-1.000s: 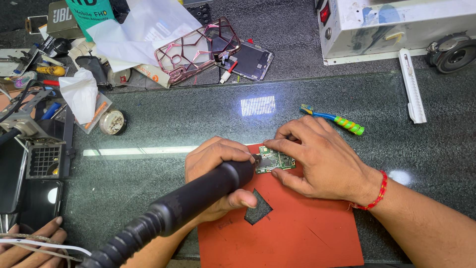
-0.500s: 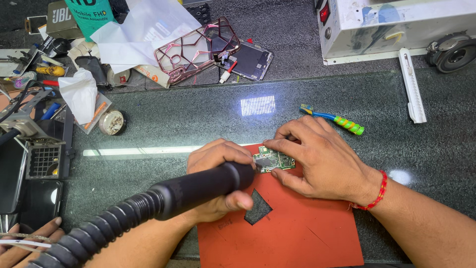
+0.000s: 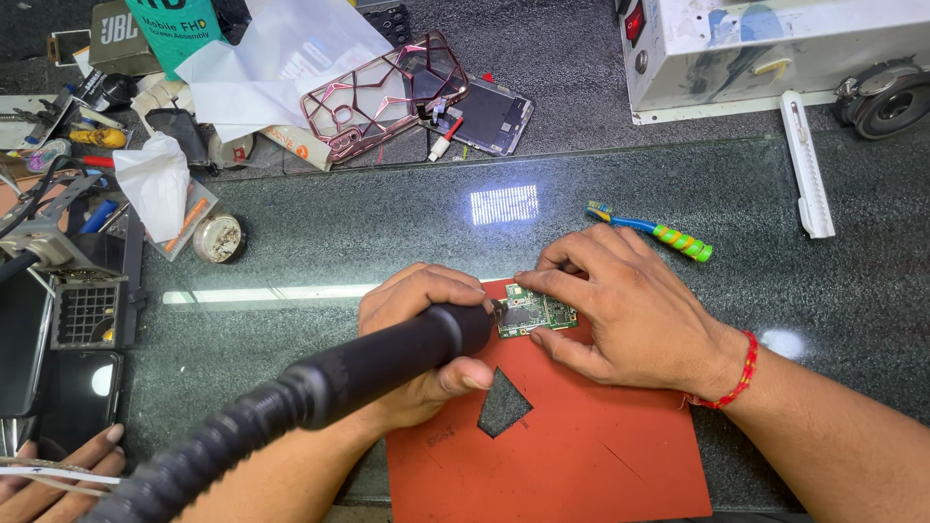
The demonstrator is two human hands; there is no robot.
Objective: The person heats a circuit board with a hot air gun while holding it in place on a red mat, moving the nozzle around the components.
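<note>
Your left hand (image 3: 426, 339) is wrapped round the black handle of a hot-air tool (image 3: 387, 353), grip closed tight: fingers curled over the top, thumb under, nozzle end pointing at the left edge of the small green circuit board (image 3: 536, 312). The tool's ribbed black hose (image 3: 184, 465) trails off toward the bottom left corner. Your right hand (image 3: 630, 310) isn't really gripping anything; it lies mostly flat w/ fingers spread, index tip pressing the board's top edge and thumb against its lower right edge, pinning it down. The board lies flat at the top edge of the red mat (image 3: 581, 446), which rests on the dark speckled surface (image 3: 387, 232); a kite-shaped hole (image 3: 504, 402) is cut in the mat just below your left thumb. A red thread band (image 3: 736, 373) circles your right wrist. Just beyond your right hand lies a toothbrush (image 3: 651, 230) w/ blue and green handle, not touching it. Further back, well apart: a pink phone case (image 3: 378, 92) and a dark phone (image 3: 489, 116). Bottom left, another person's fingers (image 3: 58, 465) show at the edge.
</note>
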